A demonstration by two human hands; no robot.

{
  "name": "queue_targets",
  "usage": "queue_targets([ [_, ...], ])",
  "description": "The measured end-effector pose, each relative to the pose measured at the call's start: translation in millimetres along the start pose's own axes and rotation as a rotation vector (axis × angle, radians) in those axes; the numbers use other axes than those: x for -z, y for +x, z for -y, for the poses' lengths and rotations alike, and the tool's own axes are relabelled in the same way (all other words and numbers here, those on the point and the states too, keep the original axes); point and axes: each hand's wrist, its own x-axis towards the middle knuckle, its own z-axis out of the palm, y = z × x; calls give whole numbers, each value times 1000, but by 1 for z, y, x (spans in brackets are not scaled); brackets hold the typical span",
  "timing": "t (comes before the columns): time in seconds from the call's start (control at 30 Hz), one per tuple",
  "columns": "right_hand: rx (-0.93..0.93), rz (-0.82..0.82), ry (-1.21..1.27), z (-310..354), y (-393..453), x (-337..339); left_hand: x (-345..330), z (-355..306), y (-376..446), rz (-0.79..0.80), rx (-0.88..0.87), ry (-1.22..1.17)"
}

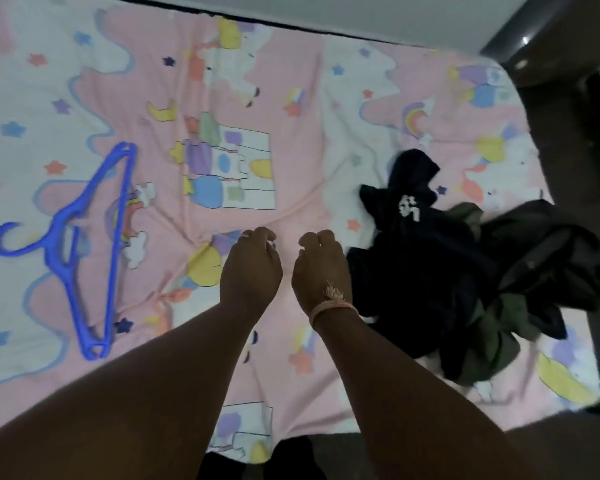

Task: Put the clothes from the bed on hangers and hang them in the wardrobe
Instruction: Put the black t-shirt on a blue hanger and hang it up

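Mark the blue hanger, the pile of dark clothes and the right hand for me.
blue hanger [116, 216]: head view, on its long straight bar.
pile of dark clothes [426, 271]: head view, on the black garment at the front.
right hand [321, 271]: head view, on the back of the hand.

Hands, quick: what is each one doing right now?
Left hand: fingers curled, holding nothing visible.
Right hand: fingers curled, holding nothing visible.

Dim, flat indoor light; soft focus throughout, motion blur on the hanger [84, 244], wide-angle bending at the edges, dark clothes [465, 271] lose detail.
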Motion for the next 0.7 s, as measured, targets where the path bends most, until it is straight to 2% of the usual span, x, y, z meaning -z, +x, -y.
queue_targets([
  [0.17, -250, -123, -129, -61, -25, 27, -32, -46, -22, 115, -53, -8],
  [0.3, -413, -139, -233, -100, -34, 44, -57, -81, -30, 324, 51, -103],
  [0.4, -554, -42, -285, -133, -38, 49, -75, -106, -34, 464, 47, -207],
  [0.5, -585, 98, -289, -161, -41, 50, -95, -123, -44, 793, 158, -389],
  [0.53, -574, 150, -280, -166, -41, 49, -104, -123, -46, 844, 158, -385],
  [0.6, -560, 180, -239, -174, -40, 53, -119, -125, -49, 866, 157, -325],
  [0.7, -585, 182, -102, -181, -35, 56, -132, -132, -52, 815, 279, -387],
])
